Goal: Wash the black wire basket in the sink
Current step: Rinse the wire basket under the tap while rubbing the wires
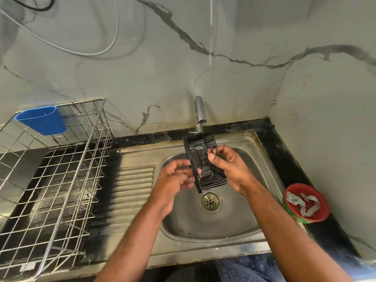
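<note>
A person stands at a steel sink (250, 159) and holds a black wire basket (204, 159) above the bowl, just under the tap (199, 112). The basket is narrow and oblong, tipped on edge, with its long axis running from far to near: the far end sits right below the spout, and the near end hangs just above the drain (210, 202). The right hand (230, 165) grips the basket's right side, thumb curled over the wires and fingers pinching the far rim. The left hand (177, 176) is at the basket's left edge with fingers loosely curled; its fingertips touch the frame, though whether they grip it cannot be told because of blur. On the table to the left stands a metal dish rack (61, 180) with a blue cup (41, 120) hooked on its far side. To the right sits a red bowl (323, 206) holding a grey rag (303, 202).
</note>
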`<action>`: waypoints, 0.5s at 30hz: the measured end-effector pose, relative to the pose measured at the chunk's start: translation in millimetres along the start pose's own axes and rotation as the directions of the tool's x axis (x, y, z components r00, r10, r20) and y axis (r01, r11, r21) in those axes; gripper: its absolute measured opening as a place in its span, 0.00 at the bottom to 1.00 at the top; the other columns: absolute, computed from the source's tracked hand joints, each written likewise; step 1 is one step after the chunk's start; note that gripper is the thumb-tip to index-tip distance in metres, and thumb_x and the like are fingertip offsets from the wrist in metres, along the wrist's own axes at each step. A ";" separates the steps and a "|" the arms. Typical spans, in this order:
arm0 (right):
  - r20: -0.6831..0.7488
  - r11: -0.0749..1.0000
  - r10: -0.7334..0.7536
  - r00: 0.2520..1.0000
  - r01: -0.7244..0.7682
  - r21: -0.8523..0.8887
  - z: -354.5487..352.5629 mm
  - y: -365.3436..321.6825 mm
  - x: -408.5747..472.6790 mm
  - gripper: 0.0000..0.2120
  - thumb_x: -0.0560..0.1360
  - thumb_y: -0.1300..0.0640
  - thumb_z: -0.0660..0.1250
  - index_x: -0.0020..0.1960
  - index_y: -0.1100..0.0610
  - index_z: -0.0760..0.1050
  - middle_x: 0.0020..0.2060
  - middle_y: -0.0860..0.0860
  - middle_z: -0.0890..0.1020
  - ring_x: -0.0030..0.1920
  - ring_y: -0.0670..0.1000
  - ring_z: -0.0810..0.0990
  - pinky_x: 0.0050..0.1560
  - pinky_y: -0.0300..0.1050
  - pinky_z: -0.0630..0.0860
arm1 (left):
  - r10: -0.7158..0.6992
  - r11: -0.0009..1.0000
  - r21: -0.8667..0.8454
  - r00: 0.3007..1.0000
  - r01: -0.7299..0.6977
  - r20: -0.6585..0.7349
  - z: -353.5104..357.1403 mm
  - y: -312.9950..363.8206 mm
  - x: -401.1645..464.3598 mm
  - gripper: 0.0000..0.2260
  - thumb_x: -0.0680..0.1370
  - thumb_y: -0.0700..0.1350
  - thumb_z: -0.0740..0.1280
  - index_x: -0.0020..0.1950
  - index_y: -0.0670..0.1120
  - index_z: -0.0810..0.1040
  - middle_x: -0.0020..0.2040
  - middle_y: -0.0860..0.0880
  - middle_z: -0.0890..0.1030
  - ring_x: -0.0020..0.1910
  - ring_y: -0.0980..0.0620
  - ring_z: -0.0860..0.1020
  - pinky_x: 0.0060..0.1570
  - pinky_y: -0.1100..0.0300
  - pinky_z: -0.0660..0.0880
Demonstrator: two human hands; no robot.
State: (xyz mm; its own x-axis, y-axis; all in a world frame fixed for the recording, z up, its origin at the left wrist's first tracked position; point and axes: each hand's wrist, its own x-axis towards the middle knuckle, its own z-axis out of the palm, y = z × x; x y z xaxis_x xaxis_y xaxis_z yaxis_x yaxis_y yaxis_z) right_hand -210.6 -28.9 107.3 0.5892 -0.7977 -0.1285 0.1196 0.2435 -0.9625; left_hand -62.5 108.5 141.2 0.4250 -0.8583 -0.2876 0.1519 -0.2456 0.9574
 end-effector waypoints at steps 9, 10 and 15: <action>0.168 0.957 -0.064 0.984 0.108 -0.268 -0.7 2.4 -10.6 0.19 0.74 0.58 0.75 0.59 0.63 0.72 0.57 0.53 0.83 0.57 0.48 0.82 0.58 0.43 0.79 | 0.123 0.989 -0.073 0.989 -0.129 -0.086 11.9 9.8 2.7 0.07 0.86 0.42 0.58 0.57 0.47 0.75 0.44 0.45 0.84 0.43 0.44 0.86 0.41 0.51 0.83; 0.179 0.940 -0.061 0.982 0.117 -0.321 -3.0 1.6 -10.7 0.19 0.73 0.57 0.76 0.60 0.61 0.73 0.58 0.52 0.83 0.59 0.47 0.82 0.59 0.44 0.78 | 0.143 0.988 -0.047 0.987 -0.147 -0.074 11.6 7.4 2.4 0.06 0.86 0.42 0.58 0.56 0.47 0.75 0.43 0.45 0.84 0.44 0.43 0.86 0.41 0.52 0.83; 0.115 0.879 -0.045 0.992 0.094 -0.468 -15.3 -1.7 -10.8 0.13 0.76 0.44 0.70 0.52 0.53 0.82 0.50 0.42 0.86 0.54 0.42 0.83 0.59 0.47 0.78 | 0.251 0.957 0.157 0.968 -0.244 -0.025 9.7 -1.0 0.3 0.05 0.85 0.40 0.60 0.53 0.46 0.74 0.43 0.44 0.85 0.44 0.46 0.87 0.40 0.52 0.81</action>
State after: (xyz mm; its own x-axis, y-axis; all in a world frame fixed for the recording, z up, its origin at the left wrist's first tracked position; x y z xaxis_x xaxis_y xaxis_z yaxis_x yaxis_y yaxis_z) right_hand -229.4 -29.1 106.7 0.6710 -0.7393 -0.0566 -0.2134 -0.1194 -0.9696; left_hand -71.2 104.2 140.3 0.4718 -0.8809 -0.0384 -0.0983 -0.0959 0.9905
